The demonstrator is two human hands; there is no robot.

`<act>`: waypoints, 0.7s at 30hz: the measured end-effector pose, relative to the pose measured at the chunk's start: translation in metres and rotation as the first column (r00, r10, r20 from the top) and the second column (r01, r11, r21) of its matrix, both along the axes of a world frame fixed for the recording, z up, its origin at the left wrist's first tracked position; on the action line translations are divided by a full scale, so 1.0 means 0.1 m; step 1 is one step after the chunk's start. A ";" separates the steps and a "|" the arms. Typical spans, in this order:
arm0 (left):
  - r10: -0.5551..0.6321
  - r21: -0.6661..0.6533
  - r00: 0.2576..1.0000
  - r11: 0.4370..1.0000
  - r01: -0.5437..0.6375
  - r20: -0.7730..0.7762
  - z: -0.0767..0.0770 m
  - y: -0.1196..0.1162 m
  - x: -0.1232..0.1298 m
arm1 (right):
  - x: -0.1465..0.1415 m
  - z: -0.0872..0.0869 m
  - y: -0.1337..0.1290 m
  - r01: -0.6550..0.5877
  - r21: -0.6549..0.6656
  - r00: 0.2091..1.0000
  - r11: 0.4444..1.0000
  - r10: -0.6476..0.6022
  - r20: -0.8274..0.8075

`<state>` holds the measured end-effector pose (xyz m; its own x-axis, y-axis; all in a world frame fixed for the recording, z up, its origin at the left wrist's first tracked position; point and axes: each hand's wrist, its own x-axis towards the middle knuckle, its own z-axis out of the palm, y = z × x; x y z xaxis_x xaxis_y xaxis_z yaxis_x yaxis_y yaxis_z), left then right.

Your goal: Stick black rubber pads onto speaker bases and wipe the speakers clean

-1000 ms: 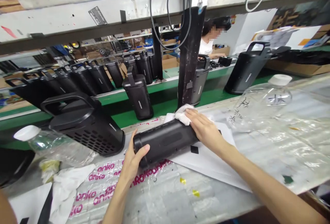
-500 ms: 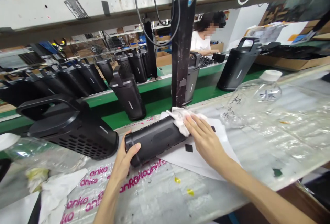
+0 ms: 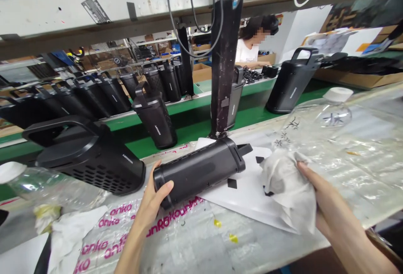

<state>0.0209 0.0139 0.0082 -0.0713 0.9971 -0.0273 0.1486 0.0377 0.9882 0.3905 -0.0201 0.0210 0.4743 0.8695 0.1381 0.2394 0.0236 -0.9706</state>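
A black portable speaker (image 3: pixel 197 171) with a carry handle lies on its side across the bench. My left hand (image 3: pixel 157 192) grips its near left end, thumb on top. To the right and apart from the speaker, my right hand (image 3: pixel 317 190) is closed on a crumpled white cloth (image 3: pixel 288 185); most of its fingers are hidden behind the cloth. Beneath the speaker and the cloth is a white paper sheet (image 3: pixel 248 200) with small black squares on it. Another black speaker (image 3: pixel 116 160) with a perforated side stands at the left.
A green conveyor (image 3: pixel 195 127) runs behind the bench, carrying several black speakers. A dark post (image 3: pixel 225 72) rises at its edge. Clear plastic bottles (image 3: pixel 333 114) lie at right and left. A co-worker (image 3: pixel 252 47) sits beyond the conveyor.
My right hand has moved right and toward me with the cloth, off the speaker's far end, baring its handle. My left hand stays on the speaker.
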 end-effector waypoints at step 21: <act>-0.285 0.151 0.949 0.941 0.304 -0.132 -0.09 -0.14 -0.09 | -2.24 0.05 0.13 -0.651 0.310 0.382 0.693 -0.054 0.923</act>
<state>0.0121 -0.0001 -0.0010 0.2331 0.9633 0.1333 0.2324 -0.1883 0.9542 0.1662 -0.0074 0.0262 -0.4758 0.4778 0.7385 0.7128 0.7013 0.0055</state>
